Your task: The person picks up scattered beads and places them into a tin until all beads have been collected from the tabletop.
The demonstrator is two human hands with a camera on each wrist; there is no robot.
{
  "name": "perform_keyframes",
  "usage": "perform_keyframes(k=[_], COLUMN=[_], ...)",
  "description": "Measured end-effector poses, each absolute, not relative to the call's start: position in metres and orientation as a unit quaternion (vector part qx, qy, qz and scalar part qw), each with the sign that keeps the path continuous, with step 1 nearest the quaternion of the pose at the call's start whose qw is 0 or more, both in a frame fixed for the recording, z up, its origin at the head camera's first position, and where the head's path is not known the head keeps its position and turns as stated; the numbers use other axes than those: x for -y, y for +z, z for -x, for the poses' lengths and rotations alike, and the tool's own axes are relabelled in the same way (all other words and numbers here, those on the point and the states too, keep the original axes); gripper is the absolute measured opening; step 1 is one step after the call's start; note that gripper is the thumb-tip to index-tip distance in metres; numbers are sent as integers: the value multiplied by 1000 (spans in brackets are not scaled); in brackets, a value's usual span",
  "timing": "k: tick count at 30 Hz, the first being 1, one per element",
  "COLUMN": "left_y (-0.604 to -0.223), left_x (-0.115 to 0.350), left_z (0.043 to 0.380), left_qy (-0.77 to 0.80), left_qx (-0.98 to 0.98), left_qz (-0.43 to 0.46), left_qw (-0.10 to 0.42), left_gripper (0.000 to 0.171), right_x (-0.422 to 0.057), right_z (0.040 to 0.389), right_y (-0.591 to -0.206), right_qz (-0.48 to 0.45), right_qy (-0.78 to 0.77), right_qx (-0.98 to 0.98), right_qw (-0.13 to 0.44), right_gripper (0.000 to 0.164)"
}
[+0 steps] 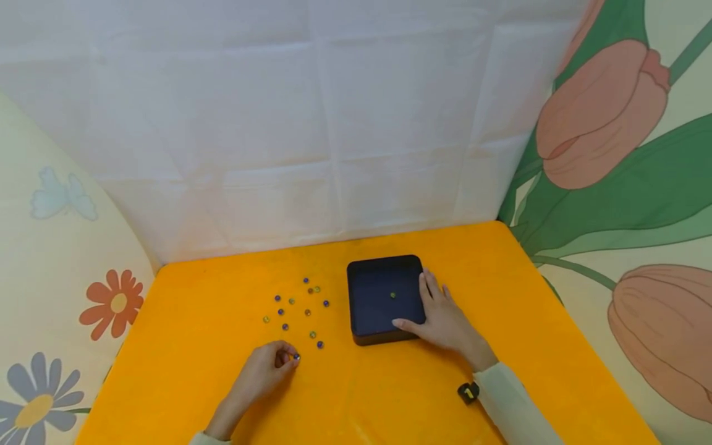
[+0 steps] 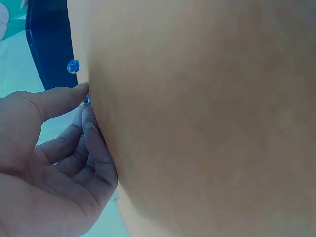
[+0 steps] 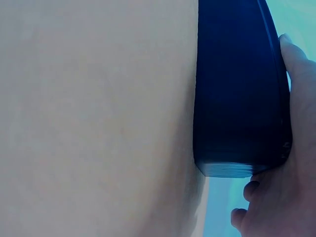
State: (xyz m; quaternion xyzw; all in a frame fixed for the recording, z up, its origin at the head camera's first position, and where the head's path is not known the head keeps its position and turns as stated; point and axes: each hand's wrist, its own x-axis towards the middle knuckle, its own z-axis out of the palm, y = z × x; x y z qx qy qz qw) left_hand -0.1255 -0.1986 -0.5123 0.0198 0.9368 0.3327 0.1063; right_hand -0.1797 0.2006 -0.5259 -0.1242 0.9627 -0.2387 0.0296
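Note:
My left hand point(image 1: 264, 373) pinches a dark blue glass marble point(image 1: 297, 356) between thumb and fingertips, low over the table. In the left wrist view the marble point(image 2: 86, 100) shows only partly between the thumb and a finger. To the right stands a square black tray point(image 1: 384, 338) with low walls. One green-yellow marble point(image 1: 392, 295) lies on its floor. My right hand point(image 1: 448, 322) grips the tray at its near right corner, the thumb over the near rim and the fingers along the right wall. Several blue, yellow-green and brown marbles point(image 1: 280, 312) are scattered left of the tray.
An orange cloth covers the table point(image 1: 222, 296). Beside the right sleeve sits a small black object point(image 1: 468, 392) with a yellow "1". A white sheet point(image 1: 250, 123) hangs behind the table, with flower-patterned cloths point(image 1: 606, 228) at both sides.

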Motion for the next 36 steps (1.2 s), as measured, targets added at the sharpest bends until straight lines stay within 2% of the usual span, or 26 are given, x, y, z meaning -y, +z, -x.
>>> perform_keyframes(k=[19, 36], left_y=[-511, -506], left_x=[201, 195], left_z=[120, 126], left_qy=[343, 355], left_qx=[-931, -927], left_qz=[-37, -31], left_qw=[121, 118], left_gripper=[14, 12], right_x=[-201, -200], right_z=[180, 180], right_y=[-527, -527], right_qz=[130, 121], right_qy=[-246, -245], right_qx=[-960, -962], right_qw=[25, 28], right_gripper=[128, 129])
